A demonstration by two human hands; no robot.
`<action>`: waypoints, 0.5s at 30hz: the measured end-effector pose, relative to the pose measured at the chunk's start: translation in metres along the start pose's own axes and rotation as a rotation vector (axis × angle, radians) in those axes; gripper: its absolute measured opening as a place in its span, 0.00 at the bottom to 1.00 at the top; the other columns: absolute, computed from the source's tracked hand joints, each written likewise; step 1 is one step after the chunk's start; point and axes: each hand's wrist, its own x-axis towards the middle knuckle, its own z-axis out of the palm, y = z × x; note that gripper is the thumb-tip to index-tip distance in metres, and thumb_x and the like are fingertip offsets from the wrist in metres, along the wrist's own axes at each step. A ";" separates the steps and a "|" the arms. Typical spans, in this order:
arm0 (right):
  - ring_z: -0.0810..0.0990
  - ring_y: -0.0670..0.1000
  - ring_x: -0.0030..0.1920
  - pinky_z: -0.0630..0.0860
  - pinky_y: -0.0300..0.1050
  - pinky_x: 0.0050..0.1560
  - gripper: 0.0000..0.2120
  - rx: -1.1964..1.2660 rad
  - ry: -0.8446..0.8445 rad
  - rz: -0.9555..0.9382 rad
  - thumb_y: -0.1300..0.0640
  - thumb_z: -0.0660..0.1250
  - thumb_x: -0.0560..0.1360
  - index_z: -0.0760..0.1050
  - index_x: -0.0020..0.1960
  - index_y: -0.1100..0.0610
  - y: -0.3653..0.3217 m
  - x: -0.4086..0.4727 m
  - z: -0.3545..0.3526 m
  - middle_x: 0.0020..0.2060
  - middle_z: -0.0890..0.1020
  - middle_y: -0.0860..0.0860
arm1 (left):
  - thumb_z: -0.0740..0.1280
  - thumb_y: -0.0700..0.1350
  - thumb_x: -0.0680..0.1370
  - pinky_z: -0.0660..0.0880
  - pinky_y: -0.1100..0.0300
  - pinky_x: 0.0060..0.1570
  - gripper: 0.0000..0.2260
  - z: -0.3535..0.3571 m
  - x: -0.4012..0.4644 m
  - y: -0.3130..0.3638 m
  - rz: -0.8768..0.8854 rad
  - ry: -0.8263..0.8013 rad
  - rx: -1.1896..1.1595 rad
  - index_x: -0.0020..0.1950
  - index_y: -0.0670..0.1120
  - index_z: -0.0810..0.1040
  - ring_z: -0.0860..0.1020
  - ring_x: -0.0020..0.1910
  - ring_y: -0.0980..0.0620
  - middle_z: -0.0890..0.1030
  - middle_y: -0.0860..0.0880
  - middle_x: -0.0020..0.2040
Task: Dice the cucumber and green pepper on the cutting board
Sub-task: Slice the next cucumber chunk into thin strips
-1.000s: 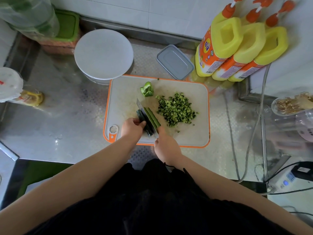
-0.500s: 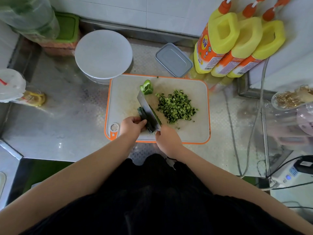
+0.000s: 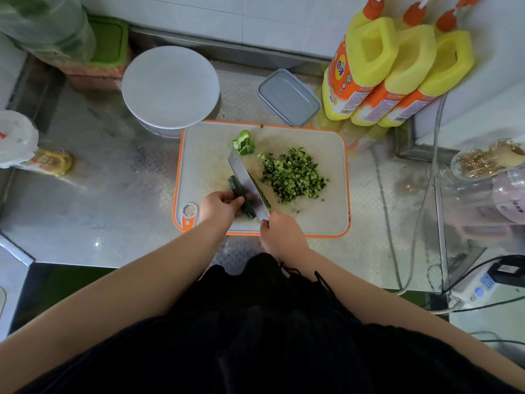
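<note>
My left hand grips the cucumber near the cutting board's front edge. My right hand clasps the knife. The lidded grey container hides its contents.

On the cutting board: diced pile right of knife; cucumber left of blade, under left hand; pepper far; right hand near edge; bottles far right.

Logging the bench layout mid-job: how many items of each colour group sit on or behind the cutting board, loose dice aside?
Yellow detergent bottles: 3
Green produce: 2, green pepper piece, cucumber
Grey lidded container: 1
White round lid: 1
Total: 7
</note>
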 end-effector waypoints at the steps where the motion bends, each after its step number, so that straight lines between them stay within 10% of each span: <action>1: 0.77 0.60 0.49 0.65 0.45 0.41 0.08 0.003 0.001 0.000 0.59 0.56 0.80 0.64 0.43 0.59 0.000 0.000 0.001 0.47 0.79 0.61 | 0.72 0.42 0.76 0.79 0.55 0.51 0.13 0.000 -0.001 0.001 -0.001 0.003 0.002 0.59 0.40 0.78 0.83 0.42 0.50 0.83 0.47 0.45; 15: 0.78 0.60 0.50 0.65 0.44 0.40 0.07 -0.010 0.007 0.013 0.59 0.57 0.81 0.69 0.50 0.63 0.000 0.006 0.013 0.48 0.79 0.61 | 0.71 0.41 0.77 0.79 0.53 0.52 0.09 0.002 0.000 0.001 -0.019 0.017 0.022 0.56 0.42 0.78 0.83 0.44 0.49 0.82 0.49 0.44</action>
